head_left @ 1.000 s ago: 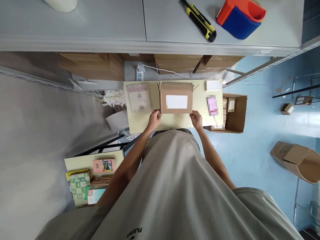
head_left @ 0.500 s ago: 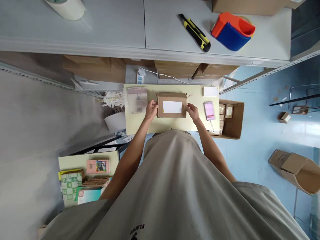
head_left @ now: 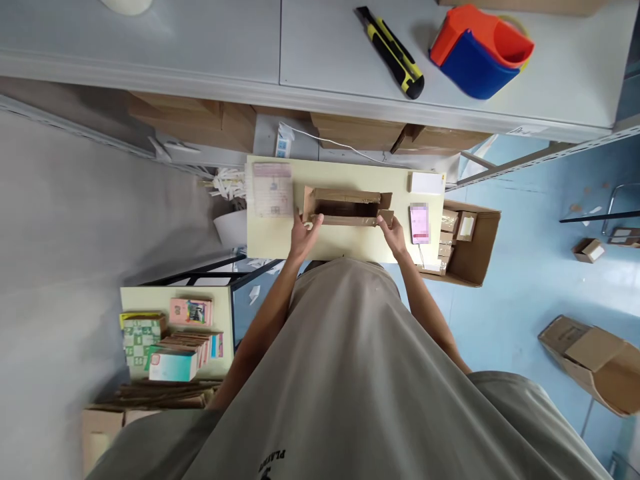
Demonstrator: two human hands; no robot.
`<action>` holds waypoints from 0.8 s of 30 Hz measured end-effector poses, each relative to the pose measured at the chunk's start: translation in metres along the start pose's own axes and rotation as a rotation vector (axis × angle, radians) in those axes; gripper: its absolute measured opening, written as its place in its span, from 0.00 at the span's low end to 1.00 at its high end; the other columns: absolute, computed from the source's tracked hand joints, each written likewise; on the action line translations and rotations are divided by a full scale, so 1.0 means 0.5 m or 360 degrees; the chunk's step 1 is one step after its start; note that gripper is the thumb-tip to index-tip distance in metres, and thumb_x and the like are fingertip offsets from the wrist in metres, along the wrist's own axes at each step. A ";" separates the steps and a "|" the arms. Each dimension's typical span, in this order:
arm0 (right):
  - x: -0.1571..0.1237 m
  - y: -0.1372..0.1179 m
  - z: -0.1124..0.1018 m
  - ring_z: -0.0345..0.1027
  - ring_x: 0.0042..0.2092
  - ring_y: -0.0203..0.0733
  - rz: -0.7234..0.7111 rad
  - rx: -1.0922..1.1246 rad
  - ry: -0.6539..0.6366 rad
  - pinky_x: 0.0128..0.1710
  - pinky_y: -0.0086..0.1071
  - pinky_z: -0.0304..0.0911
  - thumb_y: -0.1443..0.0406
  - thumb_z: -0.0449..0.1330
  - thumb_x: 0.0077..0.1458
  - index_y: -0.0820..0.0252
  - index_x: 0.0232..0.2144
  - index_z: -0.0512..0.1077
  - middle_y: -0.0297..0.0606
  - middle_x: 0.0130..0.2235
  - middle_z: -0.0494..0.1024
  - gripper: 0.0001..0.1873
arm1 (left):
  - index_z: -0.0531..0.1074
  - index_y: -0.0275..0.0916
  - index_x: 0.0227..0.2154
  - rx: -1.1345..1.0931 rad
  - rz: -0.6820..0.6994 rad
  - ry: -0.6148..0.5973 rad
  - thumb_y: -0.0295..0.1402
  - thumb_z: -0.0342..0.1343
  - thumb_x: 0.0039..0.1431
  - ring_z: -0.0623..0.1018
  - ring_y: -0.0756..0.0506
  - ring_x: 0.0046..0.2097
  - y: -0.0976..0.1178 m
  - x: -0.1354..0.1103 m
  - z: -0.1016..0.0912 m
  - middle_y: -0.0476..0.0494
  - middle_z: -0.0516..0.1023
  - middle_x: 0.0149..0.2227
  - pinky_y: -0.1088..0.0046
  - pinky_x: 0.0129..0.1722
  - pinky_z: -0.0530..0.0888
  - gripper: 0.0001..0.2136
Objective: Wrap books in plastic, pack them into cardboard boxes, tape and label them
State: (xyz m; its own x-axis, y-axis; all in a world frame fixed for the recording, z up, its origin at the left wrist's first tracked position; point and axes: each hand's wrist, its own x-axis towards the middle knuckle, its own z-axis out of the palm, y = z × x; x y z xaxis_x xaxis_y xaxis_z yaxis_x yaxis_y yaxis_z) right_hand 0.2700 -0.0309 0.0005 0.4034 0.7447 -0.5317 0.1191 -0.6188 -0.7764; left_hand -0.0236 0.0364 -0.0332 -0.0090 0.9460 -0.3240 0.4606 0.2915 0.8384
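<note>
A brown cardboard box [head_left: 347,206] stands on the pale yellow table [head_left: 280,237] with its open side up and its flaps spread. My left hand [head_left: 304,235] grips the box's left near corner. My right hand [head_left: 394,235] grips its right near flap. The label face of the box is out of sight. A flat packet in clear plastic [head_left: 272,189] lies left of the box. A phone [head_left: 419,223] lies to its right, and a white pad [head_left: 427,182] sits at the table's far right corner.
A grey shelf [head_left: 200,40] overhead carries a yellow-black utility knife [head_left: 392,52] and an orange-blue tape dispenser [head_left: 480,51]. An open carton of small boxes [head_left: 467,244] stands right of the table. A low table with books [head_left: 175,333] is at left. Another carton [head_left: 590,360] lies on the blue floor.
The box was lying flat with its white label up; both hands have tipped it upright, so its open top now faces me. My hands shifted to its near corners.
</note>
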 end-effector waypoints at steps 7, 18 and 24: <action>-0.029 -0.086 -0.045 0.79 0.67 0.58 -0.0787 -0.0406 0.0148 0.69 0.54 0.75 0.43 0.56 0.79 0.56 0.60 0.81 0.56 0.63 0.86 0.28 | 0.82 0.44 0.62 0.0452 0.0682 0.0048 0.53 0.58 0.79 0.78 0.29 0.71 0.087 -0.027 0.011 0.29 0.83 0.65 0.44 0.77 0.70 0.22; 0.082 -0.154 0.016 0.65 0.82 0.58 -0.1136 -0.1120 -0.0501 0.83 0.59 0.64 0.67 0.51 0.79 0.61 0.77 0.74 0.50 0.80 0.73 0.31 | 0.84 0.44 0.45 0.0871 0.0593 -0.0165 0.38 0.52 0.83 0.84 0.34 0.59 0.114 -0.085 0.058 0.35 0.88 0.55 0.53 0.67 0.78 0.15; 0.154 -0.180 0.047 0.80 0.70 0.64 -0.0922 -0.1548 -0.0419 0.72 0.55 0.74 0.77 0.51 0.75 0.68 0.69 0.81 0.61 0.71 0.82 0.29 | 0.84 0.41 0.54 0.0964 0.0406 -0.0185 0.26 0.62 0.73 0.81 0.32 0.68 0.090 -0.086 0.072 0.32 0.81 0.68 0.52 0.73 0.77 0.12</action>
State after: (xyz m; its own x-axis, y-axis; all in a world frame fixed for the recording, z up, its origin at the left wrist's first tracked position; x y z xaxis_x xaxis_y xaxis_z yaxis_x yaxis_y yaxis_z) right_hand 0.2688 0.0881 0.0217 -0.1271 0.9373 -0.3245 0.9165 -0.0141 -0.3997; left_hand 0.0292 0.0036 0.0027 0.2467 0.9434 -0.2217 0.8530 -0.1029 0.5116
